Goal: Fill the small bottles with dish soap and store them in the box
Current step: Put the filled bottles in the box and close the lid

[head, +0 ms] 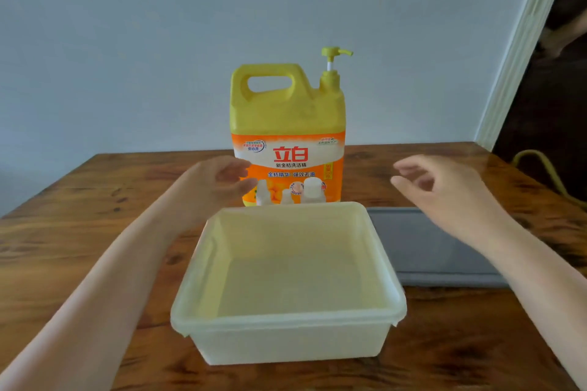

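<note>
A big yellow dish soap jug (287, 111) with a pump head (333, 55) stands at the back of the wooden table. Three small clear bottles (313, 190) with white caps stand in front of it, partly hidden behind the box. The translucent plastic box (287, 320) sits in the middle, with nothing in it. My left hand (219, 184) hovers left of the bottles, fingers loosely curled, holding nothing. My right hand (444, 187) hangs in the air to the right, fingers relaxed, holding nothing.
A grey lid or mat (438, 247) lies flat to the right of the box. The wooden table (79, 232) ends at a pale wall behind. A dark doorway (552, 73) opens at the right, with a yellow hose (540, 165) near the table's corner.
</note>
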A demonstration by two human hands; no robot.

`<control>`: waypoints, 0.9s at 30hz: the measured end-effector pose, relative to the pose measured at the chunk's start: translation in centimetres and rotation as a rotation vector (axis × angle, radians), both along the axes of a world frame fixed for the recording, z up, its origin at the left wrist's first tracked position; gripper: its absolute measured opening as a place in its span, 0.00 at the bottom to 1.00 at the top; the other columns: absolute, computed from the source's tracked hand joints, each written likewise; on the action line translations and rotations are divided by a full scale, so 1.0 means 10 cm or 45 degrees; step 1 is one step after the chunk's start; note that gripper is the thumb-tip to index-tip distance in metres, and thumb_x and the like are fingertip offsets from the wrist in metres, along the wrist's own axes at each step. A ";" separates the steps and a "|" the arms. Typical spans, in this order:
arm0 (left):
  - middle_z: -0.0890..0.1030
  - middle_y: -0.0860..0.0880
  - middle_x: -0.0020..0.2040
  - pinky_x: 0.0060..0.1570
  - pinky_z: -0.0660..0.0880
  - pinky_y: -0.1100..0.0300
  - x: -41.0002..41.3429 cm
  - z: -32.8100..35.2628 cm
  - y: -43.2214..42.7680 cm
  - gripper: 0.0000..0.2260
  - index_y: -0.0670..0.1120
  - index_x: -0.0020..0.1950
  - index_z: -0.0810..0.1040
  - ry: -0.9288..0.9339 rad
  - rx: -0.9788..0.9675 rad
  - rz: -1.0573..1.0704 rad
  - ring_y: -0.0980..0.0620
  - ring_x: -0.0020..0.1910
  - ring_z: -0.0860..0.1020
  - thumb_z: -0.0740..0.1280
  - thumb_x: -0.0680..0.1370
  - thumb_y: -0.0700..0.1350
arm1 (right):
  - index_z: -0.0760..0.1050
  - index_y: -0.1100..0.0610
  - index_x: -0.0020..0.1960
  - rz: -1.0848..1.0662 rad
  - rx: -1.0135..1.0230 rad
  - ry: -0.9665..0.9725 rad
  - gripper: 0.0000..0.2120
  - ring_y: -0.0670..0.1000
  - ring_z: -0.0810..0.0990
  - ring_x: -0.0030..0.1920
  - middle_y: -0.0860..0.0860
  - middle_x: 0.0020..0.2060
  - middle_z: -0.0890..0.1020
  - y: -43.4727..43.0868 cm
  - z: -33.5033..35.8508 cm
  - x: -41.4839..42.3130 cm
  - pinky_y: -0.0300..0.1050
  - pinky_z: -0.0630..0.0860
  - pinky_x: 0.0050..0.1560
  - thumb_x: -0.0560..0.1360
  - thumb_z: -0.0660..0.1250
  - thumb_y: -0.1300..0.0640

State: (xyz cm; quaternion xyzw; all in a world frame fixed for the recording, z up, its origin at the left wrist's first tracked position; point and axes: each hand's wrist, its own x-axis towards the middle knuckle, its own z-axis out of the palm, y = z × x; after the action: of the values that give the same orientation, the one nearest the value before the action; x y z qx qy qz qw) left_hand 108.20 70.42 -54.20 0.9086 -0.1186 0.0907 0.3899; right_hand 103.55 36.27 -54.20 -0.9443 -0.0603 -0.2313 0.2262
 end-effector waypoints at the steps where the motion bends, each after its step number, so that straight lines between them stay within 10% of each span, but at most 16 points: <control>1: 0.81 0.61 0.52 0.48 0.75 0.64 0.04 0.05 -0.06 0.15 0.55 0.60 0.78 -0.016 0.059 0.004 0.66 0.50 0.79 0.72 0.74 0.54 | 0.76 0.45 0.60 0.102 -0.006 0.025 0.16 0.32 0.74 0.41 0.38 0.49 0.78 0.16 0.07 0.07 0.28 0.63 0.37 0.75 0.65 0.42; 9: 0.83 0.57 0.35 0.30 0.69 0.74 0.24 0.10 -0.24 0.04 0.55 0.43 0.85 -0.050 0.343 -0.067 0.65 0.31 0.77 0.74 0.72 0.54 | 0.76 0.50 0.64 0.362 -0.297 -0.027 0.24 0.51 0.73 0.61 0.49 0.60 0.77 1.01 0.08 0.56 0.49 0.71 0.61 0.73 0.66 0.39; 20: 0.80 0.60 0.30 0.34 0.70 0.74 0.12 0.25 -0.12 0.03 0.53 0.41 0.84 -0.354 0.109 0.068 0.65 0.29 0.77 0.73 0.74 0.47 | 0.83 0.47 0.45 0.570 -0.588 0.168 0.09 0.43 0.78 0.48 0.40 0.37 0.79 1.31 0.19 0.75 0.50 0.65 0.59 0.75 0.67 0.45; 27: 0.85 0.52 0.38 0.35 0.75 0.63 -0.27 1.15 0.12 0.05 0.48 0.45 0.85 -0.720 -0.200 0.026 0.58 0.30 0.76 0.70 0.76 0.47 | 0.81 0.48 0.45 0.579 -0.590 0.061 0.08 0.46 0.77 0.46 0.44 0.40 0.82 1.31 0.08 0.73 0.52 0.63 0.61 0.76 0.66 0.47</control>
State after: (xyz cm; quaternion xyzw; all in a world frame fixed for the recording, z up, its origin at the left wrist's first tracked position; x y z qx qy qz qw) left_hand 105.55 71.58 -42.67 0.8156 -0.2059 0.3533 0.4094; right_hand 110.90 49.37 -53.39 -0.9381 -0.3154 -0.1329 0.0524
